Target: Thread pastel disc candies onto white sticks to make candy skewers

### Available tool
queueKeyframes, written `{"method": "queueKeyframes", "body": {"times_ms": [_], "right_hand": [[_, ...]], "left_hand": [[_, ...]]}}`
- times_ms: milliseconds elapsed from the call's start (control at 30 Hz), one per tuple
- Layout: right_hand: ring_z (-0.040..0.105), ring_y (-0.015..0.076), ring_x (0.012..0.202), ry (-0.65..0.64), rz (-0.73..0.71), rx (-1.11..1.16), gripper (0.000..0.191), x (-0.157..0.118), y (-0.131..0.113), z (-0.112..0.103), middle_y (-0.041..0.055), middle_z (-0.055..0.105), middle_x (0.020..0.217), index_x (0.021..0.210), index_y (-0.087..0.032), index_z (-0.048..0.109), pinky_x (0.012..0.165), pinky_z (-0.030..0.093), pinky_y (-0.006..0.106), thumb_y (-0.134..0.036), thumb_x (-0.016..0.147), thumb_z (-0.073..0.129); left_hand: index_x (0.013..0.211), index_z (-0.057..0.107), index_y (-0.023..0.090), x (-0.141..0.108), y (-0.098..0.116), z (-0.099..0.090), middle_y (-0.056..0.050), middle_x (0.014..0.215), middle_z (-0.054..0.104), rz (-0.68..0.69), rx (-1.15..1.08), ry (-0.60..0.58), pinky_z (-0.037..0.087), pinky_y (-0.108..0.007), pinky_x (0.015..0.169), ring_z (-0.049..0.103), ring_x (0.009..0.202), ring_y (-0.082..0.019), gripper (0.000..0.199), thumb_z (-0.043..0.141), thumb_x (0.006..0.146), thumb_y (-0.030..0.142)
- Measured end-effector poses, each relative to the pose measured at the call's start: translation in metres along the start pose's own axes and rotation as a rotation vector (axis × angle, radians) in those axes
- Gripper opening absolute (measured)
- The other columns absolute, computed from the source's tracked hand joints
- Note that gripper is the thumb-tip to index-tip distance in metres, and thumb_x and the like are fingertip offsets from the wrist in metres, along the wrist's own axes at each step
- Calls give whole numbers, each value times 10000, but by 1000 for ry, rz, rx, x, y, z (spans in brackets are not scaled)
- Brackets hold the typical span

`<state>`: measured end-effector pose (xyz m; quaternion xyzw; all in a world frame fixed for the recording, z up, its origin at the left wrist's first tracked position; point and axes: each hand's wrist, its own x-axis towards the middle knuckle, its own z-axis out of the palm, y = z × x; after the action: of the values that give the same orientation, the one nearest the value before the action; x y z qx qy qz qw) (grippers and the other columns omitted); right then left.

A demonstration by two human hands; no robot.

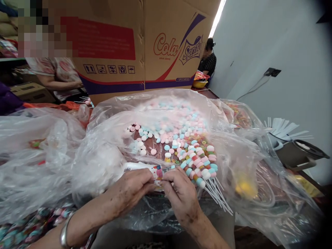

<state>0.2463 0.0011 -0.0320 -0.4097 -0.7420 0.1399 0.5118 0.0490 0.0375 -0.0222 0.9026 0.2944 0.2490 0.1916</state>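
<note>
White wrapper (157, 172) pinched between our left hand (129, 188) and right hand (183, 193), we seemingly work its edge; next needs delicacy.

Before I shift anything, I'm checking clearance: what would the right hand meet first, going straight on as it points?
The right hand would likely meet the printed wrapper first; exact depth is unclear.

Table (208, 93) bears plastic (102, 152) and candies (175, 137)
</note>
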Motion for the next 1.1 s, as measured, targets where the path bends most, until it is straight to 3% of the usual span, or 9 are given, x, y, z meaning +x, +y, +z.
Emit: {"method": "queueKeyframes", "body": {"times_ms": [133,267,400,500,667,833,1000,1100], "right_hand": [[561,136,727,-87,41,31,138,-6,-6,-12,-13,621,768,861,-203,581,703,450,250,-128,957,515],[494,127,656,-24,5,-71,228,-11,-8,-16,-26,520,687,767,-206,496,626,406,236,-146,983,456],[440,125,619,48,-3,-156,293,-16,-4,-14,-32,438,638,699,-209,409,577,357,233,-141,980,459],[433,119,611,69,23,-170,310,-17,-3,-15,-31,430,641,685,-209,386,560,346,226,-143,979,459],[489,117,670,-29,88,-71,219,-13,-8,-18,-22,508,708,749,-204,454,598,396,211,-149,960,484],[466,123,641,24,28,-160,291,-14,-10,-19,-20,479,659,702,-205,433,582,372,230,-109,977,440],[576,163,805,106,79,-396,72,-20,4,-57,30,611,854,965,-196,561,729,459,273,-186,992,495],[588,194,799,126,157,-641,102,-29,20,-90,42,618,868,982,-206,554,715,451,307,-290,1005,502]], "left_hand": [[805,484,199,-5,4,3,38,717,541,-35,-86,-111,336,-236,584,477,631,-126,242,421,1027,274],[792,495,202,-2,13,8,53,704,519,-149,-230,-157,323,-230,593,449,630,-118,245,409,1016,255],[846,552,201,4,20,14,56,731,547,-281,-444,-119,359,-210,627,481,670,-113,132,500,956,250],[752,543,196,6,19,15,57,667,502,-254,-404,-76,335,-214,602,457,631,-110,240,466,968,267],[671,461,199,5,15,17,65,605,432,-213,-342,-55,308,-220,560,414,569,-104,338,412,995,283],[847,579,202,3,16,23,59,610,544,-298,-516,-96,366,-212,565,494,564,-109,250,429,1001,330],[734,586,189,1,13,18,29,655,539,-261,-524,-67,370,-210,578,486,615,-113,330,447,998,329],[735,616,179,-3,10,15,11,677,564,-282,-615,-56,385,-218,592,502,633,-117,342,472,996,348]]}}
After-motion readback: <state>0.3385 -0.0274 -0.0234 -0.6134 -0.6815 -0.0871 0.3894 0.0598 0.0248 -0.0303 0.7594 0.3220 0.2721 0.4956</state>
